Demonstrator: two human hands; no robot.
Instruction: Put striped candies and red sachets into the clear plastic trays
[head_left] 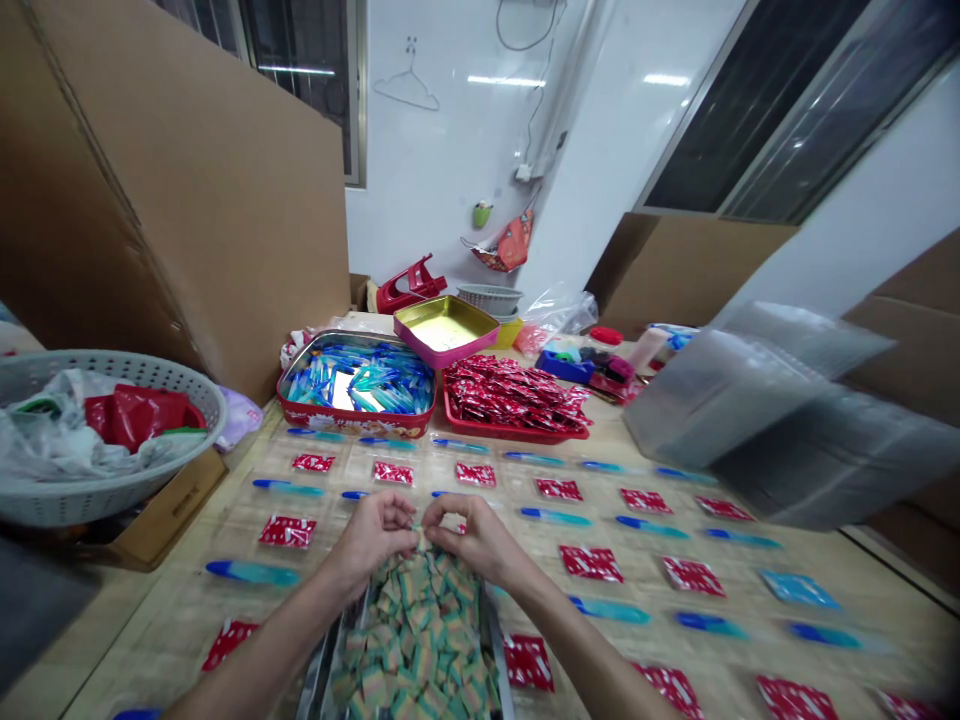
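Observation:
My left hand [377, 538] and my right hand [474, 537] are close together at the far end of a metal tray [498, 668]. Many small striped green and tan squares [424, 625] are heaped in it; their kind I cannot make out. Both hands have thumb and fingers pinched, and whatever lies between the fingertips is too small to name. Around them, rows of clear plastic bags appear to cover the table, with a red printed packet [590, 563] and a blue pen-like item [555, 516] among several alike. One packet [801, 589] is light blue.
A red tin [356, 424] of blue pen-like items and a red tray [517, 432] of red packets stand behind the rows. A pink tin lid [444, 352] rests across them. Left is a grey basket [112, 490]; right, stacked clear plastic sheets [772, 400]. Cardboard [247, 170] rises at left.

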